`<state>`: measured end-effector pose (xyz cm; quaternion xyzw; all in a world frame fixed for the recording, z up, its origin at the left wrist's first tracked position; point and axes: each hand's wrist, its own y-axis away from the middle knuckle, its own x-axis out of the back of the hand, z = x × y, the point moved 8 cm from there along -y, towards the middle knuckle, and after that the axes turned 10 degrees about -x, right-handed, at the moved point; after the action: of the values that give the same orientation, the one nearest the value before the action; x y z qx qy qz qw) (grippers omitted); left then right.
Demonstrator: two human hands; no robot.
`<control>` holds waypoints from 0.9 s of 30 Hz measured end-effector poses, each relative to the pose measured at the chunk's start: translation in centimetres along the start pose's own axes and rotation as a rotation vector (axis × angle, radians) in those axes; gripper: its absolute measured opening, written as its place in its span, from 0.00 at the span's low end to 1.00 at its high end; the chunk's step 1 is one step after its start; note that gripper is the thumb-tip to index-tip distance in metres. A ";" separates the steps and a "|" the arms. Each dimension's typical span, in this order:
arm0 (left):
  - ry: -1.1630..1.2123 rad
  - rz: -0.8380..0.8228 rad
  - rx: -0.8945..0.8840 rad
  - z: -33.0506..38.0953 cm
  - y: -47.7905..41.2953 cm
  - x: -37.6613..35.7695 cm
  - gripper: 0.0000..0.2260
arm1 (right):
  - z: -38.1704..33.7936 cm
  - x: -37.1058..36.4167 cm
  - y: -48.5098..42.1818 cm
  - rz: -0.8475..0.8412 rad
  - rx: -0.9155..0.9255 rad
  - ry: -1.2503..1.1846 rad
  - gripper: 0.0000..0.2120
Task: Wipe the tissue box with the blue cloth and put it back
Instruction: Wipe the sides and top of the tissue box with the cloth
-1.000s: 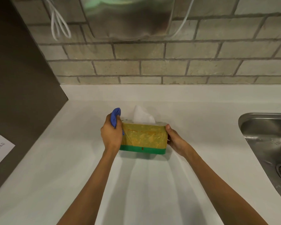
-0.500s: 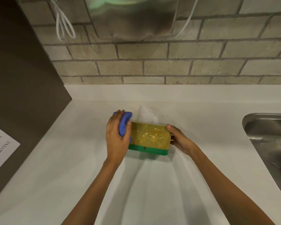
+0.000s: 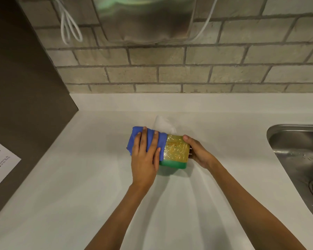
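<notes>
left hand (image 3: pixel 144 157) presses blue cloth (image 3: pixel 162 142) flat-fingered on tissue box (image 3: pixel 176 150); right hand (image 3: pixel 198 153) grip clasps its end.

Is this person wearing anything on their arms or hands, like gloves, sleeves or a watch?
No. The left forearm and right forearm are bare, with no sleeve in view. The left hand and right hand have no gloves, and no watch, bracelet or ring shows.

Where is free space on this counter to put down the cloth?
The counter is bare between tissue box and sink, and left of the box up to the dark panel. Crowded only at the box, where left hand, right hand and blue cloth meet.
</notes>
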<state>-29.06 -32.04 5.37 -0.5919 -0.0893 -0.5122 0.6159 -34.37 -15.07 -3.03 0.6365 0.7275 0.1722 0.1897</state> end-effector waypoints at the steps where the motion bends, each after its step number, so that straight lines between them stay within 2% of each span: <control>1: -0.017 -0.009 -0.045 -0.1 0.4 -0.1 0.19 | 0.0 0.1 -0.1 0.015 0.001 0.001 0.16; 3: -0.015 -0.003 -0.047 -1.1 1.3 0.1 0.18 | 0.0 0.2 -0.2 0.028 0.007 0.013 0.18; 6: 0.107 0.080 0.187 -3.5 1.4 0.9 0.19 | 0.0 0.1 -0.3 0.033 0.013 0.029 0.21; 8: 0.133 0.112 0.261 -3.4 0.5 0.9 0.18 | 0.0 0.0 -0.4 0.040 0.014 0.026 0.21; 10: 0.090 0.099 0.166 -1.5 -0.4 0.4 0.17 | 0.0 0.1 -0.4 0.054 0.008 0.017 0.22; 14: -0.004 -0.003 -0.183 2.4 1.5 -1.2 0.18 | 0.0 0.3 -0.4 0.057 0.004 0.014 0.16; 16: -0.003 -0.002 -0.212 1.4 2.9 -1.2 0.17 | -0.1 0.4 -0.4 0.043 0.003 0.028 0.13; 21: 0.027 0.128 0.153 -2.0 1.4 -0.2 0.18 | -0.3 0.1 -0.3 0.026 -0.003 0.058 0.16; 23: -0.008 0.117 0.072 0.1 0.5 -0.7 0.18 | -0.3 0.1 -0.3 0.023 0.000 0.040 0.17; 27: -0.068 0.039 -0.264 3.1 2.2 -1.8 0.18 | -0.1 0.6 -0.3 0.000 0.009 0.032 0.14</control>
<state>-26.75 -29.07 3.60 -0.6865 -0.0305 -0.4870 0.5391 -34.78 -14.52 -3.09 0.6344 0.7313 0.1789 0.1753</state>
